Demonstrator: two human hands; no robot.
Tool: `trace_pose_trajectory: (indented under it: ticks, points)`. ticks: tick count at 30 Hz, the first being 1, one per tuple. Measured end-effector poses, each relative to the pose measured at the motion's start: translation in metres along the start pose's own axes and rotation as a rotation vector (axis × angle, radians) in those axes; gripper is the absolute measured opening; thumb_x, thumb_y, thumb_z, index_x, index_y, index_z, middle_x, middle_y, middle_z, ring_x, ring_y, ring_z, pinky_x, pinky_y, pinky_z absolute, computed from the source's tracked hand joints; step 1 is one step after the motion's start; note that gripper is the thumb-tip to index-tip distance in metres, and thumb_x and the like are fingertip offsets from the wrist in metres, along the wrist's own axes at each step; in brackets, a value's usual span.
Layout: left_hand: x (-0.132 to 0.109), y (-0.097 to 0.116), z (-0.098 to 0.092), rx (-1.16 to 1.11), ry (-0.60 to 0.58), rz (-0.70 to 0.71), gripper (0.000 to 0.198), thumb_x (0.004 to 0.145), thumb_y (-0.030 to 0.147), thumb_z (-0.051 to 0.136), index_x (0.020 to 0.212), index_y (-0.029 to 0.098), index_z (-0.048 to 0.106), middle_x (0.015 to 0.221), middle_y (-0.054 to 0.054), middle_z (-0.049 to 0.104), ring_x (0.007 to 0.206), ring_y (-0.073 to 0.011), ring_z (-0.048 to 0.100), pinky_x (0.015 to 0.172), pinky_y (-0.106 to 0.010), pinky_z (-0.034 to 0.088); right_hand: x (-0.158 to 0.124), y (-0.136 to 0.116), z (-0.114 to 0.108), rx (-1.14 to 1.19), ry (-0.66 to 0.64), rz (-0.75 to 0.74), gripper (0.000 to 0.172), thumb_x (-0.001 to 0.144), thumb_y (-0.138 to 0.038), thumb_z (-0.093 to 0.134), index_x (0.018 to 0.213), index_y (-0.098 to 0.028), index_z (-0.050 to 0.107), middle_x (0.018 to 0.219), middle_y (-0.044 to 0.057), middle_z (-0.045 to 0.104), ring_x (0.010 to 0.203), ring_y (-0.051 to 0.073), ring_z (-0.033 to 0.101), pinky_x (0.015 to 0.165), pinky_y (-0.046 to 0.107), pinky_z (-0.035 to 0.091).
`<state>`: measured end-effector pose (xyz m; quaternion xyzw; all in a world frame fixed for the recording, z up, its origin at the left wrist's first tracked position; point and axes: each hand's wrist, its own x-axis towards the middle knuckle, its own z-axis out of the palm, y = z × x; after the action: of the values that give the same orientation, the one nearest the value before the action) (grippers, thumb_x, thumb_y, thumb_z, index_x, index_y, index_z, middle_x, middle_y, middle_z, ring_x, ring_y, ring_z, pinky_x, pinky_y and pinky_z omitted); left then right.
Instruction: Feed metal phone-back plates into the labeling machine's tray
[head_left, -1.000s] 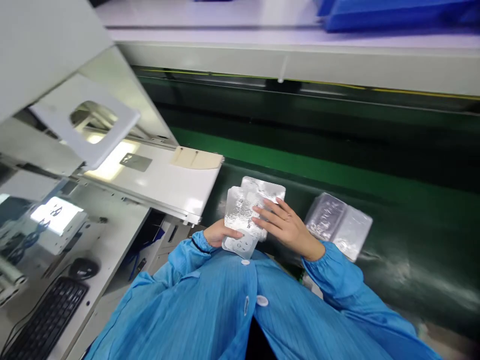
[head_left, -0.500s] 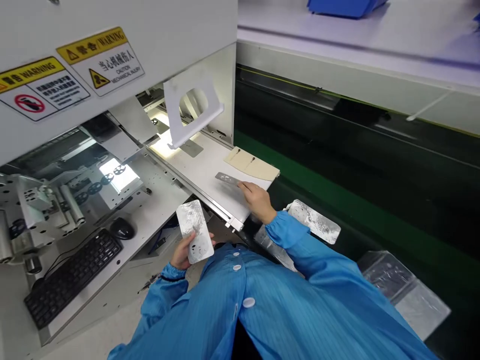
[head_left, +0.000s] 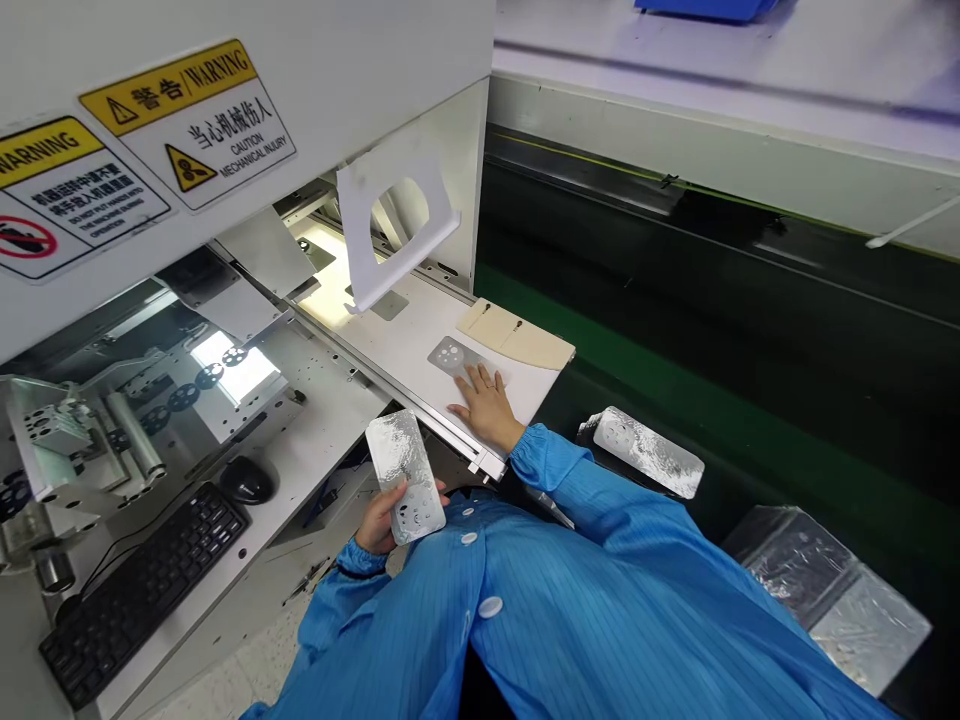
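Note:
Fingers spread, my right hand (head_left: 489, 408) rests over a thin grey phone back panel (head_left: 448, 352) lying on the white belt (head_left: 390, 345); its end with round holes shows, and the rest is partly under the fingers. Beside it is a cream guide plate (head_left: 525, 338) with two dark screws. My left hand (head_left: 381, 517) grips a shiny silver phone back panel (head_left: 401, 455), holes toward me, in front of the blue coat. Whether several are stacked there I cannot tell. Farther up the belt lies another grey panel (head_left: 390, 305), partly behind a white bracket (head_left: 397, 245).
A stack of silver panels (head_left: 649, 452) sits on the dark surface at right, with a clear plastic-wrapped block (head_left: 817, 590) beyond it. On the left ledge are a black keyboard (head_left: 142, 590) and mouse (head_left: 247, 480). The machine housing (head_left: 375, 60) overhangs the belt.
My right hand has lowered the grey panel from a tilted pinch to flat on the belt, and its fingers have spread. My left hand still holds the silver panel. The view has shifted slightly.

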<state>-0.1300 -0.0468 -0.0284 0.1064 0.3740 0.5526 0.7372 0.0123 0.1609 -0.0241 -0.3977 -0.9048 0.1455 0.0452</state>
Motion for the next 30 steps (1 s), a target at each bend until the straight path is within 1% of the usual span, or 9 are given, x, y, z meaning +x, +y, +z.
trace_pose_trajectory:
  ticks: [3,9,15,22,30]
  points:
    - [0.003,0.003,0.0,-0.005,-0.02,0.006,0.04,0.08,0.041,0.056,0.107,0.012,0.065,0.098,-0.016,0.071,0.102,-0.0318,0.063,0.092,-0.044,0.046,0.008,0.004,0.0,0.003,0.004,0.002,0.063,0.09,-0.055,0.035,0.139,-0.015,0.037,0.151,0.014,0.021,0.139,0.034,0.012,0.11,0.055,0.009]
    - [0.003,0.006,-0.002,0.003,-0.006,-0.011,0.045,0.079,0.042,0.058,0.112,0.012,0.062,0.101,-0.016,0.07,0.104,-0.0323,0.062,0.091,-0.044,0.047,0.02,0.012,0.0,0.015,0.006,-0.001,0.064,0.09,-0.055,0.035,0.14,-0.014,0.036,0.151,0.015,0.02,0.139,0.034,0.011,0.11,0.054,0.008]
    - [0.001,0.007,-0.005,0.015,-0.009,-0.011,0.043,0.078,0.042,0.058,0.109,0.011,0.064,0.097,-0.016,0.071,0.103,-0.0327,0.062,0.09,-0.045,0.047,0.022,0.013,0.001,0.011,0.015,-0.002,0.064,0.091,-0.055,0.035,0.14,-0.014,0.034,0.151,0.013,0.02,0.139,0.034,0.01,0.111,0.053,0.008]
    - [-0.001,0.005,-0.004,0.016,-0.001,0.003,0.046,0.078,0.041,0.059,0.115,0.014,0.061,0.103,-0.015,0.07,0.103,-0.0328,0.062,0.09,-0.044,0.047,0.022,0.013,0.001,0.011,0.019,0.012,0.065,0.091,-0.057,0.032,0.14,-0.014,0.034,0.151,0.013,0.02,0.139,0.033,0.01,0.111,0.053,0.008]
    - [-0.003,0.003,-0.003,0.063,-0.022,-0.006,0.044,0.079,0.043,0.058,0.109,0.013,0.064,0.104,-0.016,0.069,0.105,-0.0325,0.061,0.091,-0.043,0.046,0.025,0.007,0.002,0.003,-0.004,0.019,0.07,0.09,-0.059,0.03,0.142,-0.012,0.03,0.152,0.014,0.018,0.14,0.033,0.009,0.112,0.051,0.006]
